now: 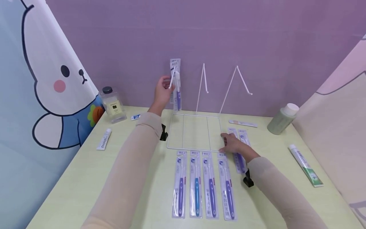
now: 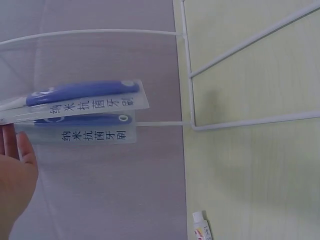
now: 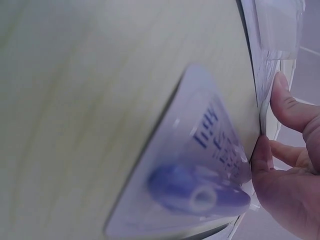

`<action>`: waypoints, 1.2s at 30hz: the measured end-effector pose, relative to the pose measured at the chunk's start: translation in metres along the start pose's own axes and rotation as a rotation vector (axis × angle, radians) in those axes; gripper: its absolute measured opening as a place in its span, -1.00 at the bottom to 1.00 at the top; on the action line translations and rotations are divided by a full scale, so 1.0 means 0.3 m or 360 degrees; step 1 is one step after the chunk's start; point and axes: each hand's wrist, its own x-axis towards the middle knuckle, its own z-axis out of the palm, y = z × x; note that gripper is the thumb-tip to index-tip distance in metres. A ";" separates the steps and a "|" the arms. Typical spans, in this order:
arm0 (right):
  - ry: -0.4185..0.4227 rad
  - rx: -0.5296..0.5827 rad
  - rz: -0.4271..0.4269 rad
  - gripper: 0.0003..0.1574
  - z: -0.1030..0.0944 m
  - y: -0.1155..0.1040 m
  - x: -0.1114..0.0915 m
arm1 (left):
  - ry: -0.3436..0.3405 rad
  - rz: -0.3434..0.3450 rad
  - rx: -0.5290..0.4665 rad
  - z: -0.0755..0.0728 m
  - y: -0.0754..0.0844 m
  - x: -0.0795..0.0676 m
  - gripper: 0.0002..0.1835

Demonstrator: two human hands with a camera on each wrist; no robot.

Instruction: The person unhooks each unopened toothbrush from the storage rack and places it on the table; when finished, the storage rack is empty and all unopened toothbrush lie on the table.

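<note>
My left hand (image 1: 164, 92) grips the side edge of a packaged toothbrush (image 1: 177, 95) at the left hook of a white wire rack (image 1: 188, 149). In the left wrist view a second packaged toothbrush (image 2: 100, 136) hangs close behind it, both with blue-purple handles. By the rack's front right corner, my right hand (image 1: 233, 144) pinches the edge of a packaged toothbrush between thumb and finger (image 3: 262, 155). Another toothbrush pack (image 3: 200, 185) lies under that wrist. In front of the rack lies a row of packs, including a blue-handled toothbrush (image 1: 197, 194).
Two more rack hooks (image 1: 206, 86) stick out toward me. Black clips (image 1: 164, 133) sit beside the rack. Around it are a clear bottle (image 1: 115, 109), a grey-green bottle (image 1: 281, 121), a white tube (image 1: 104, 140), a green-and-white tube (image 1: 306, 165) and a purple back wall (image 1: 128, 57).
</note>
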 end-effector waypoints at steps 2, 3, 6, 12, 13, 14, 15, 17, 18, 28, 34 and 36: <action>0.0000 0.0003 -0.0001 0.14 0.000 -0.002 -0.001 | -0.0006 -0.0014 0.0014 0.000 -0.004 -0.004 -0.65; 0.0003 0.0003 0.0000 0.14 0.000 -0.003 -0.002 | -0.0008 -0.0015 0.0009 -0.001 -0.006 -0.005 -0.66; 0.0000 0.0017 -0.0004 0.13 -0.001 -0.006 -0.006 | -0.0004 -0.0007 -0.0007 -0.005 -0.008 -0.008 -0.67; -0.0020 0.0054 0.0017 0.10 -0.006 -0.012 -0.019 | -0.0087 0.0069 0.0023 0.000 0.011 -0.013 -0.68; -0.0020 0.0054 0.0017 0.10 -0.007 -0.013 -0.021 | -0.0118 0.0088 0.0054 0.003 0.016 -0.016 -0.69; -0.0017 0.0055 0.0022 0.10 -0.007 -0.015 -0.022 | -0.0149 0.0109 0.0089 0.007 0.021 -0.020 -0.69; -0.0016 0.0056 0.0022 0.10 -0.007 -0.016 -0.024 | -0.0177 0.0139 0.0117 0.011 0.024 -0.025 -0.69; -0.0012 0.0061 0.0020 0.09 -0.007 -0.018 -0.026 | -0.0230 0.0166 0.0150 0.019 0.027 -0.039 -0.69; -0.0011 0.0060 0.0016 0.09 -0.006 -0.018 -0.026 | -0.0254 0.0160 0.0143 0.022 0.026 -0.047 -0.69; 0.0006 0.0070 0.0013 0.11 0.006 -0.011 -0.019 | -0.0415 0.0055 0.0041 -0.044 -0.069 -0.147 -0.64; -0.0003 0.0043 0.0032 0.11 0.013 -0.011 -0.015 | -0.0413 -0.0091 0.0125 -0.153 -0.185 -0.183 -0.61; -0.0003 0.0047 0.0037 0.11 0.013 -0.010 -0.012 | -0.0388 -0.0164 0.0184 -0.192 -0.215 -0.193 -0.61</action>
